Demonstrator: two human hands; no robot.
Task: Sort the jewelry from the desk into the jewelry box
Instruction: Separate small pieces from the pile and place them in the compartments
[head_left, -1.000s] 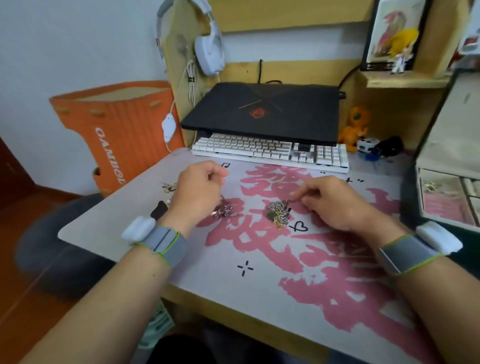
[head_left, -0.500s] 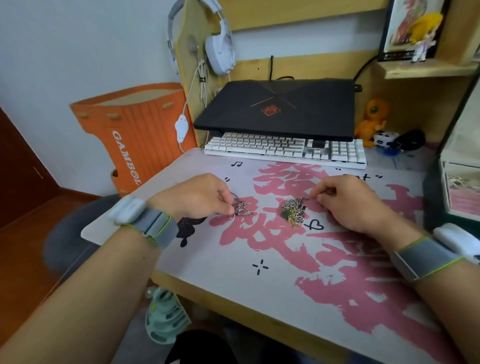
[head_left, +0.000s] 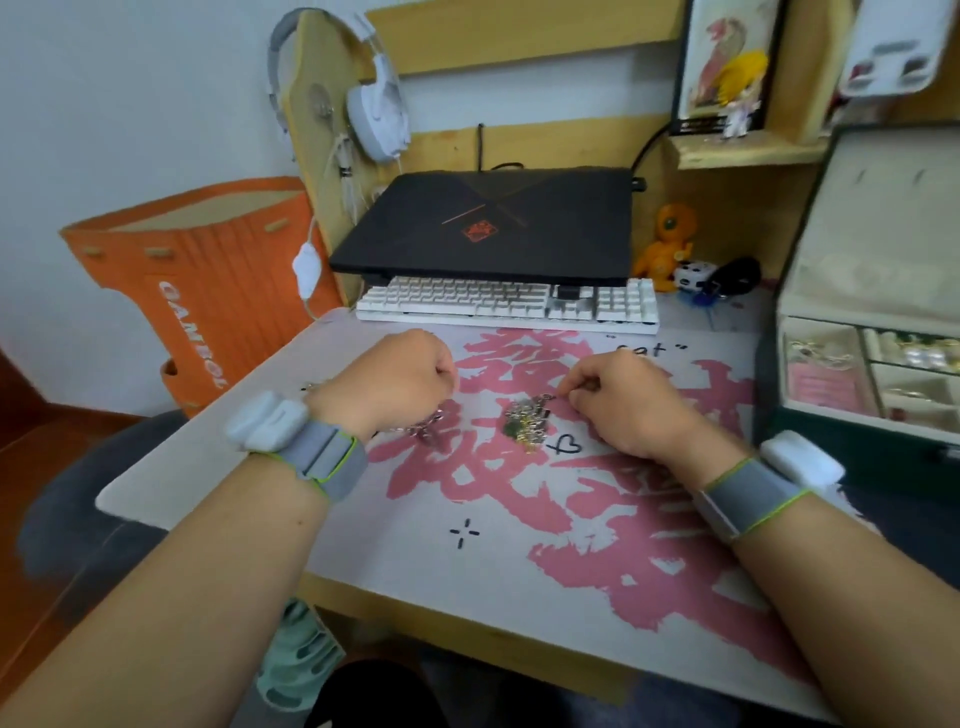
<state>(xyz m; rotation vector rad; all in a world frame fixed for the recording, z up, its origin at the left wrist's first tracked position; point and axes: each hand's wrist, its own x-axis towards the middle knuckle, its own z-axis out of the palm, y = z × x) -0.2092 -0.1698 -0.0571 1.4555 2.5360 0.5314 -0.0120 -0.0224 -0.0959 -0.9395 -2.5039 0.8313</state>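
Jewelry box (head_left: 852, 426), dark green outside and pale cream inside, stands open at the right end of the worktop (head_left: 467, 613), its lid upright behind it. Its tray is split into compartments: the one nearest the keyboard holds a pink card with thin silvery pieces above it, the far one holds pale, pearl-like pieces, and the contents of the near-right one are too blurred to name.

Left of the box, on the pink-and-white desk mat (head_left: 395, 540), lies a tangled jewelry pile (head_left: 525, 425) of silver, gold and green bits. The right hand (head_left: 628, 410) sits between pile and box, fingers curled, thumb and forefinger pinching a piece at the pile's upper edge. Farther left of the box, the left hand (head_left: 392, 387) is curled over a silver chain (head_left: 428, 428), which trails out beneath it; whether it truly grips the chain I cannot tell.

A white keyboard (head_left: 506, 304) and closed black laptop (head_left: 488, 223) lie behind the hands.
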